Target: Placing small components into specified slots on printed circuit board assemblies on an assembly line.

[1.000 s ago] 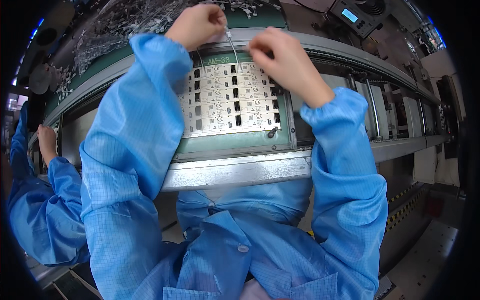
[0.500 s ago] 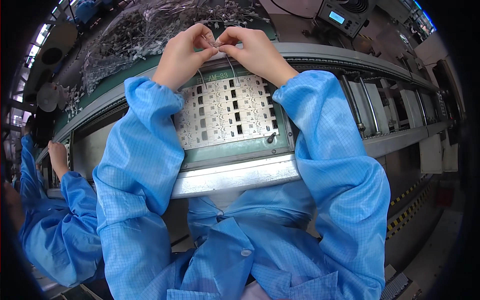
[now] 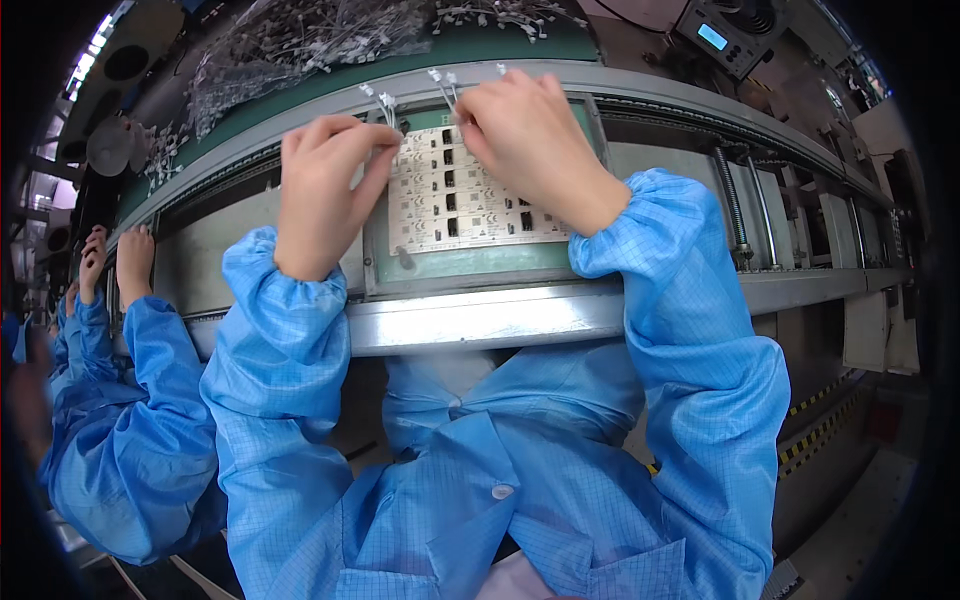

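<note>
Parted since earlier, left hand (image 3: 328,190) at upper-left corner of circuit-board panel (image 3: 476,203), thumb and forefinger pressed together, right hand (image 3: 530,125) beside white-plugged cables (image 3: 436,76), fingers curled, pinch hidden

Left forearm (image 3: 285,350): below and left of the panel (image 3: 483,232). Left hand (image 3: 322,195): beside the panel's upper left corner, thumb and forefinger converging there; contact between their tips is unclear. Right forearm (image 3: 690,275): right of the panel, angled inward. Right hand (image 3: 530,130): over the panel's upper right part, fingers bent, grip partly hidden.
</note>
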`<control>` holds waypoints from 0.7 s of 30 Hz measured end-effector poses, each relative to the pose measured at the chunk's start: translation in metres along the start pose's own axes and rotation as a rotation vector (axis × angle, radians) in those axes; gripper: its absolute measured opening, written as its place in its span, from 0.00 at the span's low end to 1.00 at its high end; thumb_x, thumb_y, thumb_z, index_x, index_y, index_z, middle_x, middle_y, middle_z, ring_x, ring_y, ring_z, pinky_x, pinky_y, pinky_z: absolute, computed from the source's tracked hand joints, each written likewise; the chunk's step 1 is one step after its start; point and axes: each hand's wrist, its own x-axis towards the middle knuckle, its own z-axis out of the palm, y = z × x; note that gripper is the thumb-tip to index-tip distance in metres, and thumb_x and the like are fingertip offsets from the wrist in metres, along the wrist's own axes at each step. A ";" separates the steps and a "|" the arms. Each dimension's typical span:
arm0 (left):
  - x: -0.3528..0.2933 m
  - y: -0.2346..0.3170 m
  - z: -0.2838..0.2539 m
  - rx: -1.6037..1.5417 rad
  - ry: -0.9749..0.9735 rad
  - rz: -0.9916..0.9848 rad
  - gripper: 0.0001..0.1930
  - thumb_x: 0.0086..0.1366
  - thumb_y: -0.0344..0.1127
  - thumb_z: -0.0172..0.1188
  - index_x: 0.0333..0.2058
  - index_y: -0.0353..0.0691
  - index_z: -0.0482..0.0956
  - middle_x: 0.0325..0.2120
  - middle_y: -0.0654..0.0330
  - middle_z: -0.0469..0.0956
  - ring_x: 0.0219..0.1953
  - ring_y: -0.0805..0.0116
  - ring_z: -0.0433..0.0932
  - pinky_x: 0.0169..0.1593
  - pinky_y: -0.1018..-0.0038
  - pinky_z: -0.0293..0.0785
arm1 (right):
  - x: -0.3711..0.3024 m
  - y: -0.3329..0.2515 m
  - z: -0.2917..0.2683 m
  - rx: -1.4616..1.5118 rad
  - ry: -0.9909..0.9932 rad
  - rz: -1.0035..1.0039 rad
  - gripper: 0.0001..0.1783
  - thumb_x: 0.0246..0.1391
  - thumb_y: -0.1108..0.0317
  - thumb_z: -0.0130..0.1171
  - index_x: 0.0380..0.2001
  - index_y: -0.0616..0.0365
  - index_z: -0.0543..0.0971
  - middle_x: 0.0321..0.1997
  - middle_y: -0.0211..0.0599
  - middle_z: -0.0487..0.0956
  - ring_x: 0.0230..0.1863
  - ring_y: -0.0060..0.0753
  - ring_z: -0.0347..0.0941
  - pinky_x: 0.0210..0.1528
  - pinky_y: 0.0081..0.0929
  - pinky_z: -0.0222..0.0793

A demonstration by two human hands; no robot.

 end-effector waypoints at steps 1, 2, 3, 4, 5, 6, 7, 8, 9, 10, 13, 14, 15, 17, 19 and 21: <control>-0.005 -0.002 0.003 -0.010 -0.046 -0.029 0.07 0.59 0.30 0.68 0.38 0.46 0.85 0.32 0.67 0.84 0.44 0.65 0.79 0.51 0.65 0.66 | -0.004 -0.001 0.006 0.046 -0.039 0.020 0.04 0.55 0.68 0.62 0.33 0.55 0.83 0.32 0.35 0.81 0.41 0.43 0.74 0.49 0.40 0.65; -0.008 -0.001 0.005 -0.022 -0.091 -0.058 0.06 0.60 0.32 0.67 0.37 0.46 0.84 0.32 0.68 0.84 0.45 0.65 0.78 0.51 0.65 0.66 | -0.005 0.000 0.007 0.050 -0.047 0.013 0.04 0.55 0.68 0.62 0.33 0.55 0.83 0.32 0.35 0.81 0.41 0.43 0.74 0.49 0.40 0.65; -0.011 0.000 0.006 -0.055 -0.108 -0.099 0.05 0.60 0.33 0.67 0.36 0.46 0.83 0.32 0.69 0.85 0.45 0.65 0.78 0.53 0.64 0.64 | -0.006 0.001 0.006 0.142 -0.127 0.057 0.05 0.56 0.67 0.62 0.33 0.56 0.83 0.33 0.35 0.82 0.42 0.43 0.74 0.49 0.41 0.65; -0.013 0.003 0.007 -0.060 -0.107 -0.104 0.05 0.60 0.33 0.66 0.36 0.46 0.83 0.32 0.69 0.84 0.45 0.65 0.78 0.53 0.64 0.64 | -0.008 0.002 0.006 0.233 -0.209 0.101 0.06 0.56 0.67 0.62 0.33 0.57 0.83 0.33 0.35 0.82 0.43 0.44 0.74 0.49 0.41 0.65; -0.015 0.006 0.008 -0.065 -0.106 -0.109 0.05 0.60 0.33 0.66 0.36 0.46 0.83 0.32 0.69 0.84 0.45 0.65 0.78 0.53 0.63 0.64 | -0.009 0.001 0.006 0.253 -0.227 0.127 0.07 0.56 0.67 0.61 0.34 0.58 0.83 0.33 0.35 0.82 0.44 0.44 0.74 0.49 0.41 0.65; -0.016 0.006 0.009 -0.051 -0.120 -0.099 0.05 0.60 0.33 0.67 0.35 0.46 0.82 0.31 0.69 0.83 0.45 0.65 0.78 0.53 0.62 0.64 | -0.009 0.000 0.007 0.257 -0.234 0.117 0.07 0.56 0.67 0.61 0.34 0.58 0.83 0.33 0.35 0.82 0.44 0.44 0.74 0.49 0.41 0.65; -0.017 0.005 0.010 -0.048 -0.117 -0.111 0.05 0.60 0.33 0.67 0.35 0.46 0.82 0.31 0.69 0.83 0.45 0.65 0.78 0.53 0.62 0.64 | -0.010 -0.002 0.007 0.229 -0.230 0.127 0.07 0.56 0.67 0.62 0.34 0.58 0.83 0.32 0.35 0.82 0.44 0.43 0.74 0.49 0.41 0.65; -0.017 0.003 0.011 -0.065 -0.097 -0.080 0.05 0.60 0.32 0.67 0.35 0.46 0.82 0.30 0.68 0.83 0.44 0.65 0.78 0.52 0.63 0.64 | -0.010 -0.003 0.007 0.202 -0.227 0.137 0.07 0.56 0.66 0.62 0.34 0.57 0.83 0.32 0.35 0.82 0.43 0.43 0.74 0.49 0.40 0.64; -0.018 0.001 0.010 -0.083 -0.078 -0.049 0.05 0.60 0.32 0.67 0.34 0.46 0.82 0.30 0.68 0.82 0.44 0.65 0.78 0.52 0.63 0.63 | -0.010 -0.004 0.006 0.181 -0.236 0.153 0.07 0.57 0.66 0.63 0.35 0.57 0.83 0.32 0.34 0.82 0.43 0.42 0.74 0.49 0.40 0.63; -0.018 -0.002 0.009 -0.083 -0.055 -0.047 0.05 0.59 0.32 0.68 0.33 0.46 0.82 0.30 0.68 0.82 0.44 0.65 0.78 0.52 0.63 0.63 | -0.010 -0.005 0.007 0.185 -0.243 0.146 0.07 0.57 0.66 0.63 0.35 0.57 0.83 0.32 0.34 0.82 0.43 0.42 0.74 0.49 0.40 0.63; -0.020 -0.007 0.007 -0.094 -0.010 -0.044 0.05 0.59 0.32 0.68 0.33 0.46 0.82 0.30 0.69 0.82 0.44 0.66 0.78 0.51 0.62 0.64 | -0.013 -0.008 0.009 0.169 -0.215 0.145 0.08 0.57 0.64 0.64 0.35 0.57 0.83 0.32 0.33 0.81 0.43 0.41 0.73 0.49 0.40 0.62; -0.021 -0.007 0.006 -0.096 -0.011 -0.052 0.05 0.59 0.32 0.68 0.33 0.46 0.82 0.30 0.69 0.82 0.44 0.66 0.78 0.51 0.62 0.64 | -0.012 -0.011 0.008 0.160 -0.216 0.158 0.08 0.57 0.64 0.64 0.35 0.57 0.83 0.32 0.33 0.82 0.43 0.40 0.74 0.49 0.39 0.62; -0.020 -0.008 0.005 -0.109 -0.002 -0.048 0.05 0.59 0.31 0.68 0.34 0.46 0.82 0.30 0.69 0.83 0.44 0.66 0.78 0.51 0.63 0.64 | -0.012 -0.011 0.008 0.150 -0.217 0.171 0.08 0.57 0.64 0.64 0.35 0.57 0.83 0.32 0.33 0.82 0.42 0.40 0.74 0.48 0.39 0.62; -0.020 -0.008 0.003 -0.123 0.007 -0.053 0.05 0.59 0.31 0.68 0.34 0.46 0.82 0.30 0.69 0.83 0.44 0.66 0.78 0.51 0.63 0.64 | -0.015 -0.007 0.013 0.178 -0.198 0.163 0.08 0.57 0.65 0.65 0.35 0.58 0.83 0.32 0.33 0.82 0.41 0.39 0.74 0.48 0.38 0.63; -0.019 -0.007 0.003 -0.147 0.022 -0.029 0.06 0.58 0.31 0.68 0.34 0.46 0.82 0.30 0.69 0.83 0.44 0.66 0.78 0.51 0.63 0.64 | -0.017 -0.003 0.013 0.204 -0.180 0.159 0.08 0.57 0.65 0.65 0.36 0.58 0.83 0.32 0.33 0.83 0.41 0.39 0.74 0.47 0.37 0.64; -0.020 -0.007 0.002 -0.140 0.004 -0.034 0.06 0.58 0.31 0.69 0.35 0.45 0.83 0.33 0.67 0.83 0.45 0.64 0.78 0.51 0.64 0.66 | -0.017 -0.002 0.011 0.204 -0.163 0.152 0.09 0.57 0.66 0.66 0.36 0.60 0.83 0.31 0.35 0.83 0.38 0.38 0.76 0.43 0.36 0.69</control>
